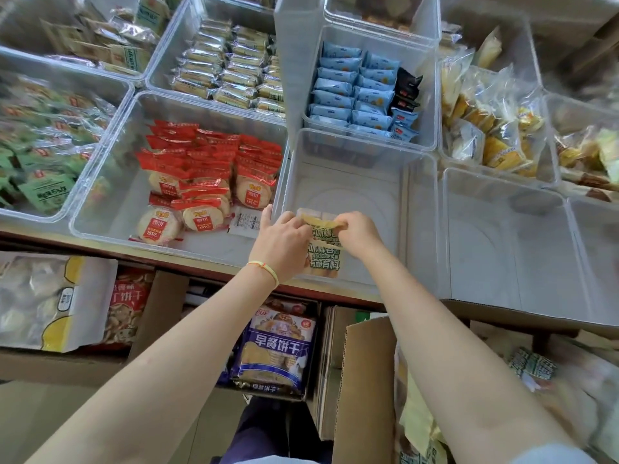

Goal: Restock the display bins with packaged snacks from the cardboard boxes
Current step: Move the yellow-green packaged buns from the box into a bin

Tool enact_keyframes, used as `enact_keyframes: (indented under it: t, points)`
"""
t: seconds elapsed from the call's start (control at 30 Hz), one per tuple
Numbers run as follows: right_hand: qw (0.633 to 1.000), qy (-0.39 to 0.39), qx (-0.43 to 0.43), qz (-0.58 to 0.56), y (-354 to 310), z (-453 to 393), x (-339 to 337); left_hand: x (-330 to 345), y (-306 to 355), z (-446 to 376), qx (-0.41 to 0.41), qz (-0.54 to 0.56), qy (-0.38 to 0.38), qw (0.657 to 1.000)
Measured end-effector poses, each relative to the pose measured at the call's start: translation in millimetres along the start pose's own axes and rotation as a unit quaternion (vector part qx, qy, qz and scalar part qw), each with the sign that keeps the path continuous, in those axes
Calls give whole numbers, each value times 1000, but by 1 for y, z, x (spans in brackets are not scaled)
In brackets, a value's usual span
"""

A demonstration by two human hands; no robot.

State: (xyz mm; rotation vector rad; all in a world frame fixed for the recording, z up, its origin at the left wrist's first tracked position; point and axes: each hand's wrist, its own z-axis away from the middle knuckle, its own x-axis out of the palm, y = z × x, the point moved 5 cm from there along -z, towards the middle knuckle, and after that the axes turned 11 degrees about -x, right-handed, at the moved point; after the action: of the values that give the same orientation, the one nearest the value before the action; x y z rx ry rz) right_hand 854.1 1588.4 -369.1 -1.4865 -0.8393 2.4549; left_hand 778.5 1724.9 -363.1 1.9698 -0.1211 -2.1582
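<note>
**At the front edge of the display: first packets entering a clear bin**

At the near wall of the clear bin [351, 182], we see both hands working on a small stack of packaged snacks [324, 254], pale packets printed with green lettering. The left hand [283, 241] has its fingers curled round the left side of the stack, the forefinger stretched up along the bin's rim; the right hand [360, 234] pinches the top edge of the upper packet. We judge this two-handed hold to serve alignment: one hand steadies the pile against the front wall while the other squares the top packet, so that a tidy row can begin at the front corner. Apart from this stack the bin shows only its bare floor, so we take the restocking of this bin to be at its start.

Around it, the containers stand edge to edge. To the left, the red-packet bin [110, 169] holds round rice crackers in red wrappers, filling its middle and right. Behind, the blue-packet bin [432, 105] carries neat rows of light blue packets with a few black ones along its right side. Further left, a bin of yellow bars [231, 72] is closely packed. To the right, another clear bin [502, 246] shows nothing inside.

Below the shelf edge, an open cardboard box [365, 380] stands by the right forearm, and a blue biscuit bag [276, 349] lies between the arms. We cannot tell which box supplied the packets in hand.
</note>
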Motion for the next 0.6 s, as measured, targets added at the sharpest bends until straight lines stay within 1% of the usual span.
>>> enact_keyframes:
  t: [0.1,0.2,0.33,0.43,0.53,0.6]
  points:
    - [999,-46,-15,5,-3,-2,0,0,1,0,-2,-13,-10,1000]
    - [998,-61,-17,10,-4,-5,-3,-2,3,0,-2,-3,-6,1000]
    - [998,-47,-10,-27,-4,3,-6,-10,0,4,-10,58,9,998]
    - [999,-38,-15,-24,-4,11,-14,-20,-1,8,-19,98,62,993]
    - [999,-19,-36,-19,-13,28,-38,-36,7,11,-30,143,110,983]
    - [998,4,-57,-35,-23,50,-63,-48,23,13,-34,189,113,975]
